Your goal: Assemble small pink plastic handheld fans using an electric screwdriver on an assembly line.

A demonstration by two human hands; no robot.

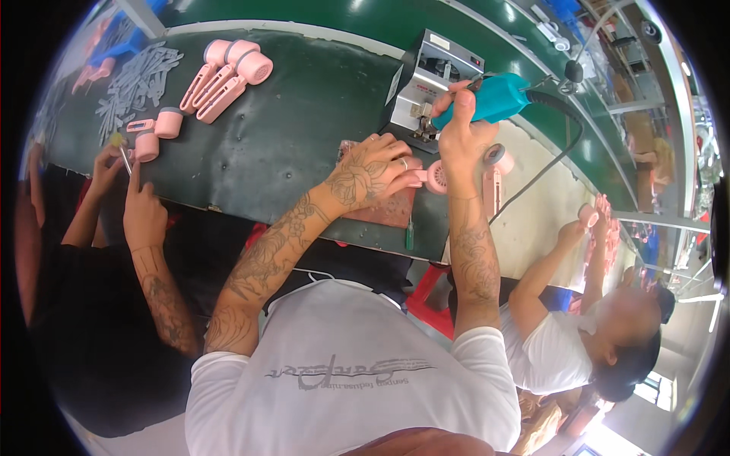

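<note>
My right hand (465,140) is wrapped round a teal electric screwdriver (502,97), its cord trailing off to the right. The driver's tip end is at the front of a metal screw feeder (414,102); the exact contact is hidden by my fingers. My left hand (376,171) lies over a reddish-brown work pad (388,213), fingers closed on the handle of a pink round-headed appliance (436,177). The grilled round head shows between my two hands, partly behind my right wrist.
Finished-looking pink appliances (228,72) lie at the far left, with two more (158,131) nearer. Grey strips (144,83) are piled beside them. Another pink appliance (494,175) lies right of my wrist, a green-handled screwdriver (410,235) at the table edge. Co-workers sit on both sides.
</note>
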